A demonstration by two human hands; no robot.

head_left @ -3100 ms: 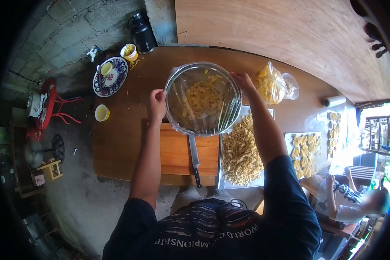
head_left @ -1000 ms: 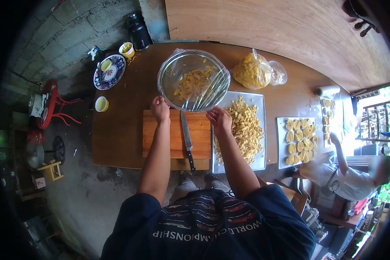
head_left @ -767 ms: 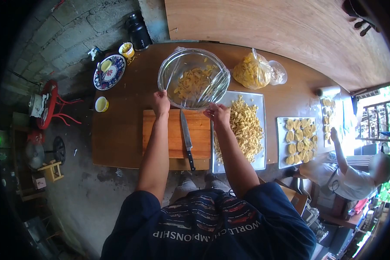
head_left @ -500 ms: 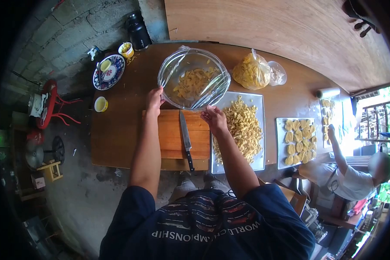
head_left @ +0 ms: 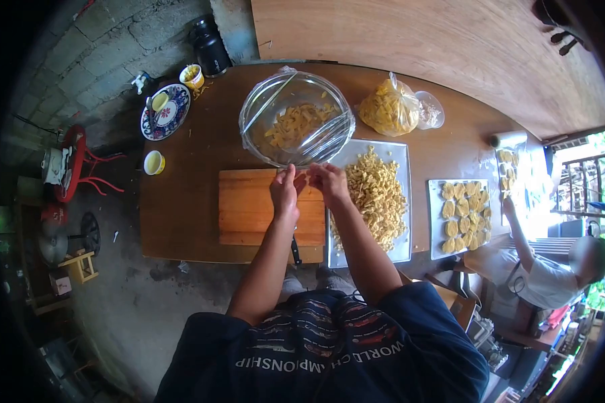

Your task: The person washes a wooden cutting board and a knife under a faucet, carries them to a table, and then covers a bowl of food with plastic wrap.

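Note:
A clear round bowl [head_left: 247, 144] of yellow-brown slices stands on the table with plastic wrap [head_left: 323, 138] stretched over its top. My left hand [head_left: 286, 193] is at the bowl's front edge, thumb and fingers bent together at the wrap's border. Right beside it, my right hand [head_left: 331, 181] pinches at the same border. The thin film between the fingertips is hard to see. Below my hands lies a wooden cutting board [head_left: 249, 208]. A knife [head_left: 295, 250] rests on it, its blade mostly hidden by my left hand and forearm. Chopped pale pieces [head_left: 376, 201] cover a metal tray [head_left: 402, 248] beside my right forearm.
A tied bag of yellow slices [head_left: 388, 111] and a small tub [head_left: 430, 111] sit behind the tray. Rightward, another tray [head_left: 437, 252] holds flat rounds; a co-worker [head_left: 544, 269] reaches past it. A patterned plate [head_left: 175, 121], cups [head_left: 154, 162] and a black flask [head_left: 210, 47] are left.
My left hand has left the bowl's left side and come to its front edge, close to my right hand. The bowl has shifted slightly left. My left arm now covers much of the knife.

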